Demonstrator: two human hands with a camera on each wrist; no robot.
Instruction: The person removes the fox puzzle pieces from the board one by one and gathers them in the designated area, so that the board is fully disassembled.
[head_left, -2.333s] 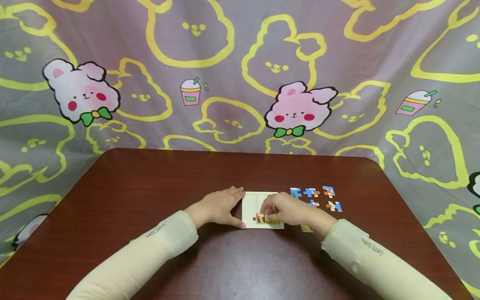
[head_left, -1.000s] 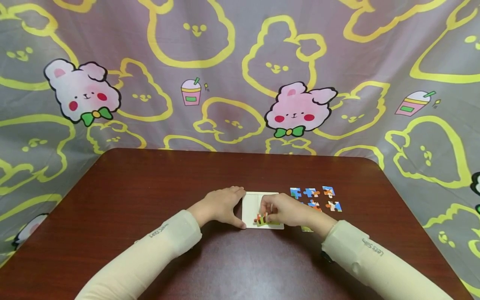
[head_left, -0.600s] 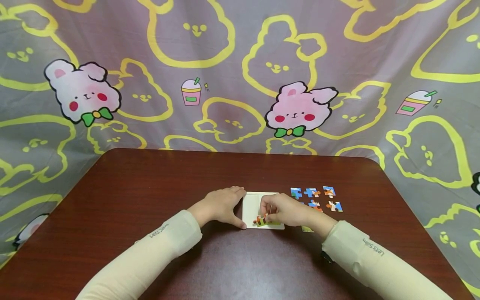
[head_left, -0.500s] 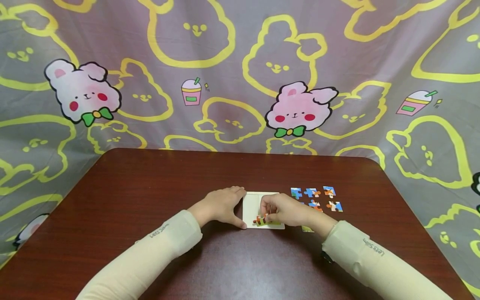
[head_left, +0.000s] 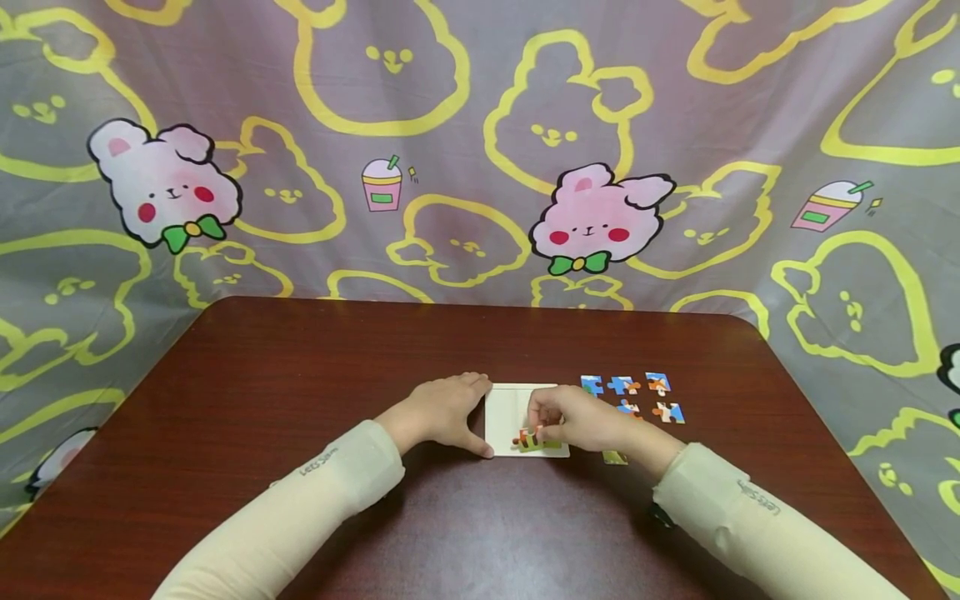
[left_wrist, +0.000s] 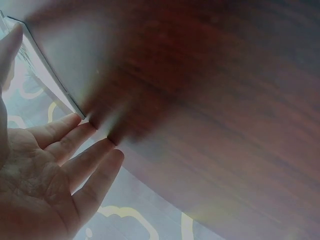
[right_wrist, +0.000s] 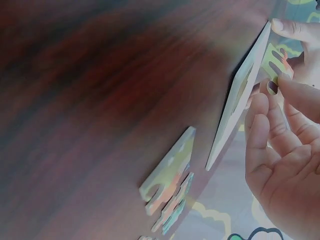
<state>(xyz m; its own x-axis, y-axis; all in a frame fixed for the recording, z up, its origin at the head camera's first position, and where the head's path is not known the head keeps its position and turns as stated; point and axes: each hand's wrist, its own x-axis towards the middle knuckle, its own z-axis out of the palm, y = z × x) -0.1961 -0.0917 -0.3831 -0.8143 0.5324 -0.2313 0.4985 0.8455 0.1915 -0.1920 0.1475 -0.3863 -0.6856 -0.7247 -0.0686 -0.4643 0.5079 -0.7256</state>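
A pale puzzle tray (head_left: 504, 408) lies flat on the table. My left hand (head_left: 442, 412) braces its left side, fingers fairly straight and spread, with the thumb at the near corner and a fingertip at the far corner. Over the tray's near right part, my right hand (head_left: 573, 417) pinches a jigsaw piece (head_left: 529, 440) with red, yellow-green and dark stripes. In the right wrist view that piece (right_wrist: 272, 62) is tilted above the tray (right_wrist: 235, 115), between thumb and fingers. A greenish piece (head_left: 553, 444) shows in the tray's near right corner, partly hidden by the hand.
Right of the tray lie several loose jigsaw pieces, among them a blue one (head_left: 591, 385), a blue-and-orange one (head_left: 622, 386), a fox-faced one (head_left: 657, 384), a white-and-blue one (head_left: 669, 412) and a greenish one (head_left: 615, 457). A patterned curtain (head_left: 450, 150) hangs behind the brown table (head_left: 360, 350).
My right hand and the striped piece have shifted slightly to the right over the tray. The left hand stays at the tray's left side.
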